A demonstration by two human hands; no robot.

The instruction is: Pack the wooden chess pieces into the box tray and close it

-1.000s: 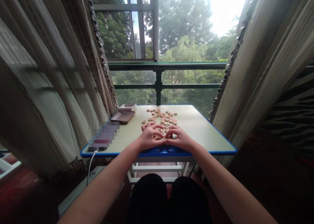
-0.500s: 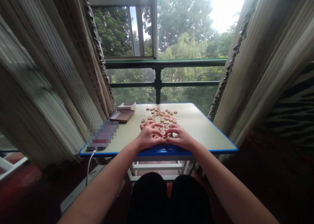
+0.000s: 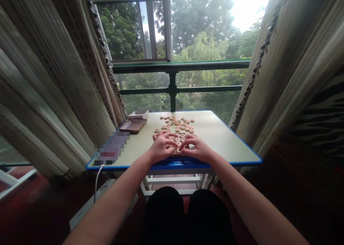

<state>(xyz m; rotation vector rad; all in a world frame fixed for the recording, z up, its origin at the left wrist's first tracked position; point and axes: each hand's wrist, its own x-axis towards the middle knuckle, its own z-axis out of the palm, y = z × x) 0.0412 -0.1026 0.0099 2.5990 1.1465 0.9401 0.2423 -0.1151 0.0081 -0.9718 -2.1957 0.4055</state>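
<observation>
Wooden xiangqi pieces (image 3: 182, 139), round with painted characters, lie in rows in a shallow tray (image 3: 185, 134) near the table's front edge. My left hand (image 3: 160, 147) curves over the tray's left side, index finger and thumb apart, hiding some pieces. From the right, my right hand (image 3: 197, 147) brings its thumb and index fingertips together at the edge of a xiangqi piece (image 3: 178, 150) in the nearest row. That piece looks slightly tilted between the two hands. More loose xiangqi pieces (image 3: 177, 125) are scattered just beyond the tray.
An open brown box (image 3: 136, 125) with a pale lining sits at the table's back left, a second shallow box part (image 3: 138, 114) behind it. A blurred-out device (image 3: 111, 148) with a white cable (image 3: 97, 182) rests at the left edge. Curtains (image 3: 258, 76) flank the blue-edged table (image 3: 228, 144).
My view has shifted slightly. My right fingertips have moved a little left and closer together at the nearest-row piece, which now looks tilted. My left hand stays nearly in place.
</observation>
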